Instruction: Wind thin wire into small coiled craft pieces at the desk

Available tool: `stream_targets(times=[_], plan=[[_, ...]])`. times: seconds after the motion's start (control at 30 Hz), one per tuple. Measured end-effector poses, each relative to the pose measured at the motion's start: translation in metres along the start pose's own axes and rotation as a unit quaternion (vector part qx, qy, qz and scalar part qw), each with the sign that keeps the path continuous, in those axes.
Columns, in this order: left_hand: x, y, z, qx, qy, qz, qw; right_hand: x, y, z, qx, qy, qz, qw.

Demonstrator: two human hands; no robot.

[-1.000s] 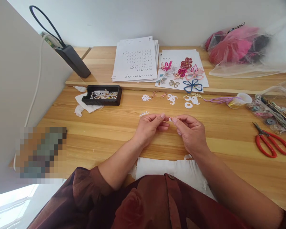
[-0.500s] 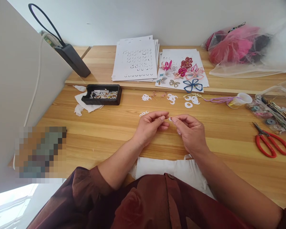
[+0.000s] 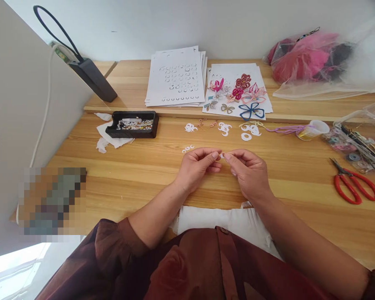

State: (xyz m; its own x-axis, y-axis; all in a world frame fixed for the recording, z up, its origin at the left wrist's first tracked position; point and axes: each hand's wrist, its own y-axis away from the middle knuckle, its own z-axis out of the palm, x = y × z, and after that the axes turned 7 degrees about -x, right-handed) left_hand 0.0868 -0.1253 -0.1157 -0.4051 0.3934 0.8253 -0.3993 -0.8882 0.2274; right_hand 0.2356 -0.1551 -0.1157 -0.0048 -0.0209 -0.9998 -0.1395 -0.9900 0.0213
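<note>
My right hand (image 3: 251,170) is closed in a pinch on a small white paper cutout (image 3: 222,155), mostly hidden by the thumb and forefinger. My left hand (image 3: 197,166) pinches what looks like a thin strand of thread running to that piece. The fingertips of both hands nearly meet above the wooden table. Small white crescent cutouts (image 3: 188,148) lie just beyond my left hand. Farther back are piles of white cutouts (image 3: 225,128), a white ring (image 3: 246,137) and small pinkish wrapped pieces (image 3: 214,124).
Red-handled scissors (image 3: 356,183) lie at right, near a clear box of tools (image 3: 362,139) and a cup with purple thread (image 3: 314,130). A black tray of beads (image 3: 133,124) is at left. Finished flowers (image 3: 252,111) and cut paper sheets (image 3: 176,79) rest on the raised shelf.
The fingertips of my two hands have come slightly closer together around the small white piece. The view has shifted a little; other things lie as before.
</note>
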Motion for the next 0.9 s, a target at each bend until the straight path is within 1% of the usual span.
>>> stream_targets(times=[0.23, 0.5, 0.7, 0.8, 0.9], plan=[[0.0006, 0.0014, 0.0027, -0.001, 0.016, -0.011, 1.0, 0.001, -0.0024, -0.0002, 0.003, -0.016, 0.006, 1.0], [0.0016, 0.0016, 0.0049, 0.004, 0.025, -0.033, 0.999, 0.0026, -0.0017, 0.0003, 0.006, -0.015, 0.005, 1.0], [0.0001, 0.0016, 0.0061, -0.002, 0.046, -0.038, 0.998, -0.0005, -0.0002, 0.0017, 0.007, -0.01, 0.006, 1.0], [-0.0013, 0.0021, 0.0068, 0.002, 0.047, -0.041, 0.998, -0.0008, -0.0001, 0.0016, 0.002, 0.001, 0.009, 1.0], [-0.002, 0.0021, 0.0072, 0.01, 0.04, -0.035, 0.999, -0.0007, -0.0001, 0.0006, -0.017, 0.019, 0.006, 1.0]])
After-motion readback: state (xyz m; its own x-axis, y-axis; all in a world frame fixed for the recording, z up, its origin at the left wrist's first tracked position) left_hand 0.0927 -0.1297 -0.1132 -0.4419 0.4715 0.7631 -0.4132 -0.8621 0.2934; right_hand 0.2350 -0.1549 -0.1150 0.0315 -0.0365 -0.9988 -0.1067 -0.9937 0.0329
